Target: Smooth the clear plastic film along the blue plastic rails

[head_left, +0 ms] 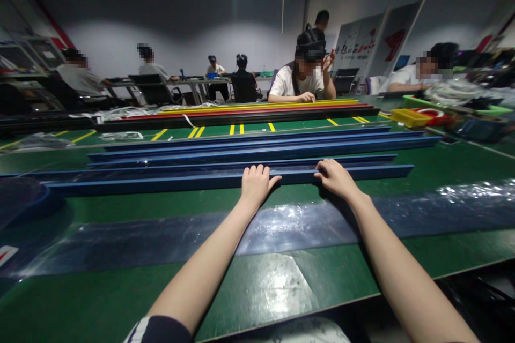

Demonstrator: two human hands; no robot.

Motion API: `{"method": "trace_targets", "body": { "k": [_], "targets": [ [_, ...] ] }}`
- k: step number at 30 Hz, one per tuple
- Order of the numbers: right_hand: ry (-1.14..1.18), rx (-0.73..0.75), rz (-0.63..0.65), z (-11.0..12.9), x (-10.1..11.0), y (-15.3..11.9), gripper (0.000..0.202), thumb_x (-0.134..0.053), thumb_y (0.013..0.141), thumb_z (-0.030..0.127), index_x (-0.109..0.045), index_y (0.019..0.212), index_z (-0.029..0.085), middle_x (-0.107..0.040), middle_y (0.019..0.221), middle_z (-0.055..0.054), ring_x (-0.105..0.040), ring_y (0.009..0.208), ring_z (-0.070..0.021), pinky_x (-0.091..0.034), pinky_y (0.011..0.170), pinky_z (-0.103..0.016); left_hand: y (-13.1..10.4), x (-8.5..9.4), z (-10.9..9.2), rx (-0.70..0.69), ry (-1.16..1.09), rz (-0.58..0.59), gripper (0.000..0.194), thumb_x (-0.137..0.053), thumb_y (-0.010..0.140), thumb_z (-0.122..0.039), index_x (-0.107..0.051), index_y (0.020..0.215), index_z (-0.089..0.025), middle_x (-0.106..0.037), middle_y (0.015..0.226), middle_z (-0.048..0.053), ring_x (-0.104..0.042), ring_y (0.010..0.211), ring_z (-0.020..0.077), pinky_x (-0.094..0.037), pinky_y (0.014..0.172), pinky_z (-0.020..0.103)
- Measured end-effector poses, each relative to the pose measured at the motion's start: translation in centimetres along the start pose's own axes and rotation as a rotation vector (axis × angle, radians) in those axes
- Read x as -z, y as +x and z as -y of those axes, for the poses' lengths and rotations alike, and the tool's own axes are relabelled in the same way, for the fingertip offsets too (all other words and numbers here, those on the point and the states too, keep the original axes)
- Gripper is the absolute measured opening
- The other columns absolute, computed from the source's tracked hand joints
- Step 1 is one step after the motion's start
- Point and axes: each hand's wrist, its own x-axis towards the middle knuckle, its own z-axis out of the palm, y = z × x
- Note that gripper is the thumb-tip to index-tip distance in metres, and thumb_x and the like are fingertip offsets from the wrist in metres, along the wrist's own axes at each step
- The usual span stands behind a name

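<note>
Our forearms [211, 260] across a clear strip [298, 228], left hand [255, 186] draped over front blue channel [161, 183], grip unclear, right hand [337, 177] pinching its near edge

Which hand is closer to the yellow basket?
Right. The right hand is on the front blue channel, left of the yellow basket and nearer the camera; the left hand is farther left on that channel.

The long channels [201, 181] are blue, the desk [100, 300] green with yellow lines [272, 127]. The film [161, 238] is translucent bluish. The far strips [257, 111] are yellow, red and black.
</note>
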Motion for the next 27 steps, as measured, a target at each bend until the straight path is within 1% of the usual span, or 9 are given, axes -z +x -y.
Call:
{"method": "trace_targets", "body": {
  "k": [3, 9, 12, 16, 22, 27],
  "targets": [
    [-0.001, -0.004, 0.000, 0.02, 0.01, -0.01, 0.005, -0.051, 0.078, 0.021, -0.057, 0.078, 0.019, -0.060, 0.083, -0.006, -0.051, 0.084, -0.0197, -0.038, 0.071, -0.029, -0.03, 0.06, 0.03, 0.000, -0.016, 0.000, 0.048, -0.034, 0.087, -0.056, -0.061, 0.086, -0.017, -0.062, 0.086, 0.011, -0.053, 0.082, 0.0246, -0.030, 0.070, 0.035],
    [-0.006, 0.001, 0.000, -0.02, -0.01, 0.00, 0.006, -0.051, 0.078, 0.021, -0.057, 0.077, 0.020, -0.060, 0.082, -0.006, -0.051, 0.083, -0.0196, -0.038, 0.071, -0.029, -0.02, 0.18, 0.14, -0.017, -0.061, -0.018, 0.045, -0.036, 0.088, -0.055, -0.060, 0.102, -0.019, -0.063, 0.097, 0.011, -0.052, 0.089, 0.0252, -0.030, 0.072, 0.035],
    [-0.002, 0.001, 0.000, 0.01, 0.04, 0.00, 0.005, -0.051, 0.078, 0.021, -0.056, 0.077, 0.020, -0.060, 0.082, -0.006, -0.051, 0.084, -0.0195, -0.038, 0.071, -0.029, -0.03, 0.19, 0.17, -0.020, -0.064, -0.025, 0.046, -0.036, 0.088, -0.054, -0.060, 0.106, -0.020, -0.062, 0.102, 0.011, -0.051, 0.092, 0.0254, -0.031, 0.073, 0.035],
    [0.001, -0.001, 0.008, -0.03, 0.05, 0.01, 0.005, -0.051, 0.078, 0.021, -0.056, 0.077, 0.020, -0.060, 0.082, -0.006, -0.051, 0.084, -0.0195, -0.038, 0.071, -0.029, -0.09, 0.20, 0.18, -0.017, -0.067, -0.035, 0.046, -0.036, 0.088, -0.055, -0.061, 0.104, -0.020, -0.062, 0.103, 0.010, -0.051, 0.093, 0.0260, -0.031, 0.074, 0.036],
    [-0.028, 0.016, 0.013, -0.05, -0.10, 0.06, 0.006, -0.051, 0.078, 0.022, -0.057, 0.079, 0.019, -0.060, 0.082, -0.006, -0.051, 0.084, -0.0198, -0.038, 0.071, -0.029, -0.05, 0.41, 0.09, -0.002, -0.076, -0.036, 0.045, -0.037, 0.087, -0.055, -0.063, 0.095, -0.020, -0.063, 0.097, 0.011, -0.051, 0.093, 0.0264, -0.032, 0.075, 0.038],
    [-0.121, 0.056, 0.030, 0.44, 0.01, -0.02, 0.010, -0.049, 0.080, 0.022, -0.057, 0.085, 0.019, -0.062, 0.090, -0.009, -0.051, 0.086, -0.0222, -0.037, 0.073, -0.032, 0.00, 0.42, 0.11, -0.001, -0.084, -0.036, 0.044, -0.039, 0.086, -0.056, -0.065, 0.088, -0.020, -0.064, 0.093, 0.010, -0.050, 0.092, 0.0267, -0.032, 0.075, 0.038]
  ]
}}
